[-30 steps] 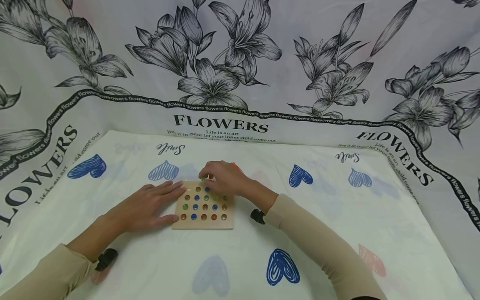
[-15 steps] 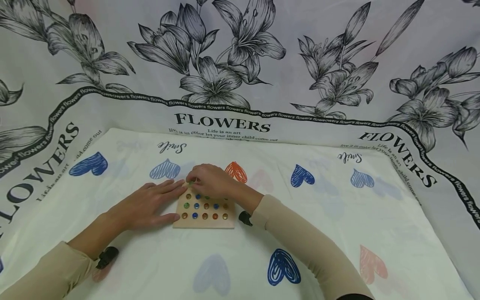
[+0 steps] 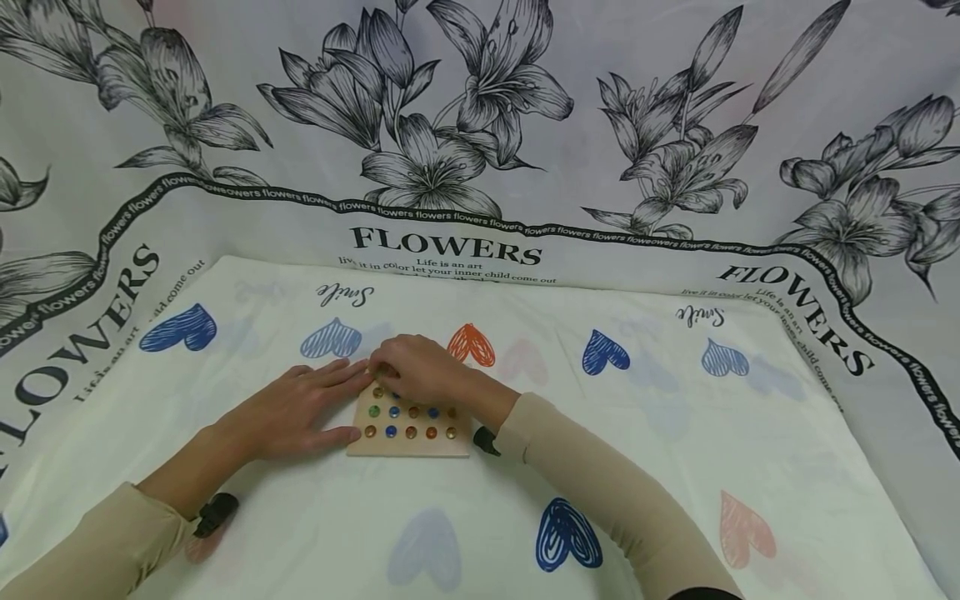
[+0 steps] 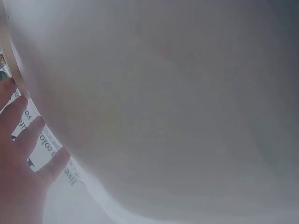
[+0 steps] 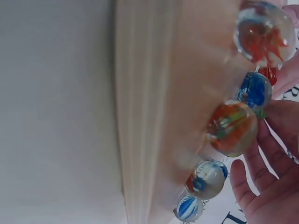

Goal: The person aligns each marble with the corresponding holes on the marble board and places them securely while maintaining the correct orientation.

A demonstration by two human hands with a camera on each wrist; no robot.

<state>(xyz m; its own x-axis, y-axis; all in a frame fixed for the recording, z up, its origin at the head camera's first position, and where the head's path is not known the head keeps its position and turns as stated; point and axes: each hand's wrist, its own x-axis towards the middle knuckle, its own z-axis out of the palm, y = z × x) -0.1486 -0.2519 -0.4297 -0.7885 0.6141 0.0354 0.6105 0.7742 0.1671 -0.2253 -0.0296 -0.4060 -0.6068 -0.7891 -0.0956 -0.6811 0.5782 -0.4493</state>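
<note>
A square wooden board point(image 3: 408, 447) lies on the cloth, with rows of coloured glass marbles point(image 3: 394, 412) set in it. My left hand point(image 3: 296, 417) rests flat along the board's left side, fingers straight and thumb at its near corner. Over the far left corner, my right hand point(image 3: 420, 367) has its thumb and forefinger together. The right wrist view shows a green marble point(image 5: 260, 113) at its fingertips, the other fingers spread; large clear marbles point(image 5: 232, 128) stand along the board's edge. In the left wrist view, my left hand point(image 4: 21, 163) touches the board's edge point(image 4: 10, 56).
A white cloth point(image 3: 465, 533) printed with hearts covers the table. Behind it hangs a sheet with black flower drawings point(image 3: 427, 167) and lettering. Small black cameras point(image 3: 216, 512) sit on the wrists.
My right hand has moved left across the board's far row with a green marble, reaching the far left corner. It now sits slightly lower there. My left hand has stayed in place.
</note>
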